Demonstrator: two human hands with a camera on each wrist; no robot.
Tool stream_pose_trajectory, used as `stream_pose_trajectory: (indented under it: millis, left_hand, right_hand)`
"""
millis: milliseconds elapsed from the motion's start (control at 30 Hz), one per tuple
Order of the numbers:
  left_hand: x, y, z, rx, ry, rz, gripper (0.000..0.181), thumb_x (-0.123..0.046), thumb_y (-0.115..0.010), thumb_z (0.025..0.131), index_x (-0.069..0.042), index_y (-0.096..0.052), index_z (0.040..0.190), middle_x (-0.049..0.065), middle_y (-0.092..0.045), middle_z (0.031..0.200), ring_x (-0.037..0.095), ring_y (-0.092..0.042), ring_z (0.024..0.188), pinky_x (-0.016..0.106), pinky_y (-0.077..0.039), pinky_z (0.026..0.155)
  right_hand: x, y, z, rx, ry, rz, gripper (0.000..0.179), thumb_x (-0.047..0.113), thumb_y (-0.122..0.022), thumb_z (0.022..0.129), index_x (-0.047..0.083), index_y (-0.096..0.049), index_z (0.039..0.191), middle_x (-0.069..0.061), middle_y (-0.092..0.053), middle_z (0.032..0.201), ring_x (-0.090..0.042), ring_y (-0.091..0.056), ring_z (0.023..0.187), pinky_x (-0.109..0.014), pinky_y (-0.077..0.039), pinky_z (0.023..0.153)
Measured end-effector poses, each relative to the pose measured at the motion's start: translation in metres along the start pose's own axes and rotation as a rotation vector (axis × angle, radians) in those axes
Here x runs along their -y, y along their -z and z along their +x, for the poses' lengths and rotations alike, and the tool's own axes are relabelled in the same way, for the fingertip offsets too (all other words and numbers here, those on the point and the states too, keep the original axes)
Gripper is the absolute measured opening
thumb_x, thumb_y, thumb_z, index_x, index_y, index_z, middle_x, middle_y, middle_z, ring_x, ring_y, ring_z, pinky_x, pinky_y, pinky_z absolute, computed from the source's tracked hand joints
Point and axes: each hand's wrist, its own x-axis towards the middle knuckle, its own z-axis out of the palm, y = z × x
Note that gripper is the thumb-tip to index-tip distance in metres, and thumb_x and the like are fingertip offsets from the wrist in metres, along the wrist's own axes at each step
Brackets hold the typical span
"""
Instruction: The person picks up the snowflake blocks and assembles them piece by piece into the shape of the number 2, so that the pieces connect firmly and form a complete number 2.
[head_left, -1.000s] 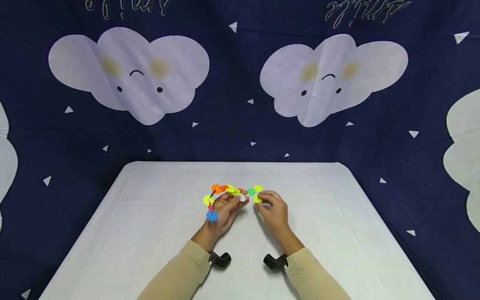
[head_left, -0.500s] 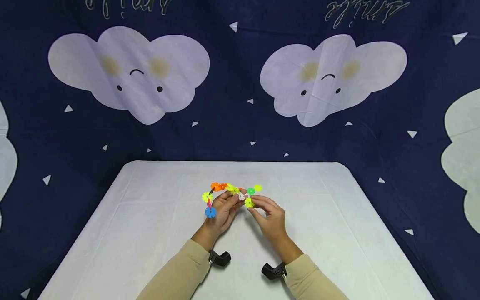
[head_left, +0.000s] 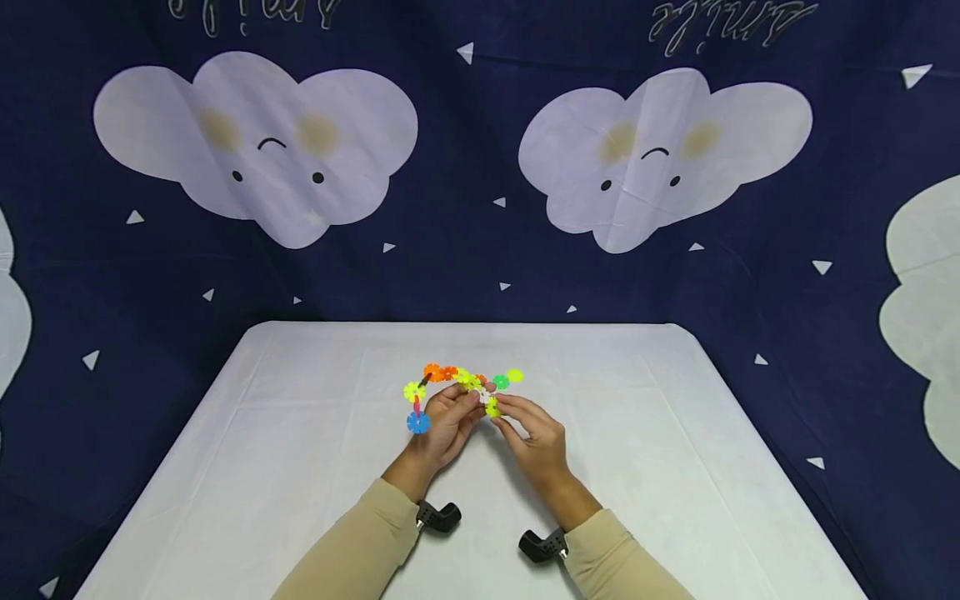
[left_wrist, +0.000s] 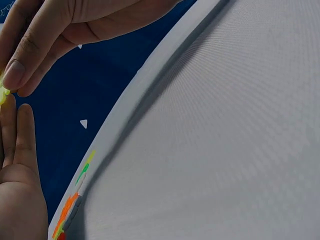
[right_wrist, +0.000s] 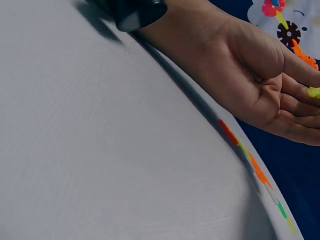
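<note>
My left hand (head_left: 450,427) holds a curved chain of flower-shaped plastic building discs between thumb and fingers, over the middle of the table. A blue disc (head_left: 417,422) ends the chain near the wrist; a yellow disc (head_left: 414,391), orange discs (head_left: 432,372) and yellow-green ones follow. At the left fingertips shows a white disc (head_left: 484,395), partly covered. My right hand (head_left: 538,442) pinches a bright yellow disc (head_left: 492,407) right beside the white one. In the left wrist view, the right thumb and fingers grip this yellow disc (left_wrist: 4,94) above the left fingers.
A second row of joined discs lies on the white table behind the hands, with a green disc (head_left: 501,382) and yellow disc (head_left: 515,376) at its right end. A dark blue cloth (head_left: 465,283) with printed clouds hangs beyond the table's far edge.
My right hand has moved left with the yellow disc, bringing it close against the white one. The left hand and its chain have barely shifted.
</note>
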Motion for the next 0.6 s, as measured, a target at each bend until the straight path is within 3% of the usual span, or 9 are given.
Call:
stream_pose_trajectory:
  millis: [200, 400, 600]
  left_hand:
    - [0.0012, 0.0015, 0.0006, 0.044, -0.012, -0.014, 0.031, 0.008, -0.045, 0.11, -0.005, -0.073, 0.109, 0.014, -0.074, 0.119, 0.02, -0.071, 0.108, 0.03, -0.057, 0.096]
    - [-0.0013, -0.0013, -0.0007, 0.038, 0.005, -0.015, 0.03, 0.008, -0.046, 0.109, -0.007, -0.072, 0.107, 0.011, -0.075, 0.116, 0.019, -0.07, 0.111, 0.028, -0.057, 0.095]
    - [-0.0035, -0.0017, -0.001, 0.048, 0.032, 0.012, 0.027, 0.007, -0.046, 0.109, -0.003, -0.071, 0.115, 0.012, -0.074, 0.118, 0.021, -0.069, 0.114, 0.028, -0.056, 0.096]
  right_hand:
    - [0.0015, -0.0014, -0.0005, -0.018, 0.105, -0.059, 0.041, -0.016, -0.089, 0.068, -0.009, -0.077, 0.106, -0.02, -0.075, 0.112, -0.037, -0.075, 0.096, -0.033, -0.06, 0.09]
    - [0.0007, -0.0027, -0.0003, -0.031, 0.143, -0.059, 0.038, -0.016, -0.089, 0.068, -0.011, -0.077, 0.105, -0.022, -0.075, 0.11, -0.037, -0.075, 0.093, -0.032, -0.061, 0.087]
    - [0.0008, -0.0034, -0.001, -0.039, 0.17, -0.053, 0.023, -0.005, -0.086, 0.083, -0.012, -0.077, 0.103, -0.023, -0.075, 0.108, -0.038, -0.075, 0.091, -0.034, -0.062, 0.083]
